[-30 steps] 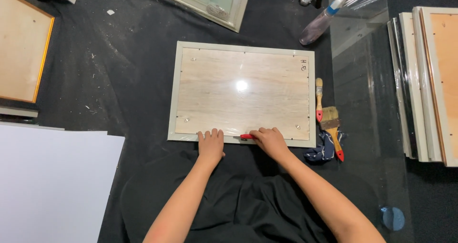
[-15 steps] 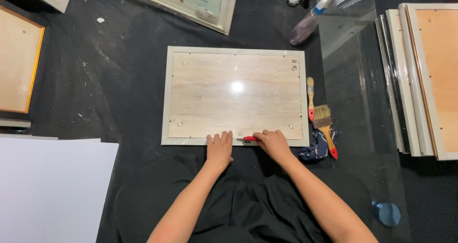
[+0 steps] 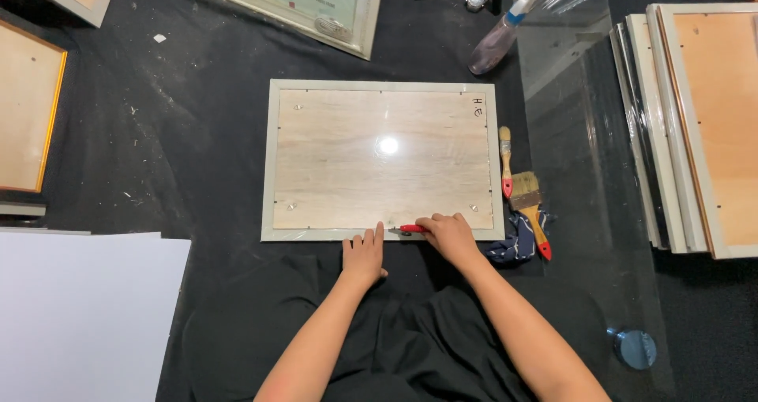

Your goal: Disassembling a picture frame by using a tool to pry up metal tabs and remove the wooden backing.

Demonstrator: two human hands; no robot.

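A picture frame lies face down on black cloth, its pale wood backing board glossy with a light reflection. My right hand is closed around a small red-handled tool pressed against the frame's near edge. My left hand rests just left of the tool, fingers together, its fingertips touching the same near edge of the frame.
Two paintbrushes and a dark blue rag lie right of the frame. A glass sheet and a spray bottle sit further right, by stacked frames. A white board lies near left.
Both hands and the red tool have shifted slightly to the right along the frame's near edge; the camera view has also drifted.
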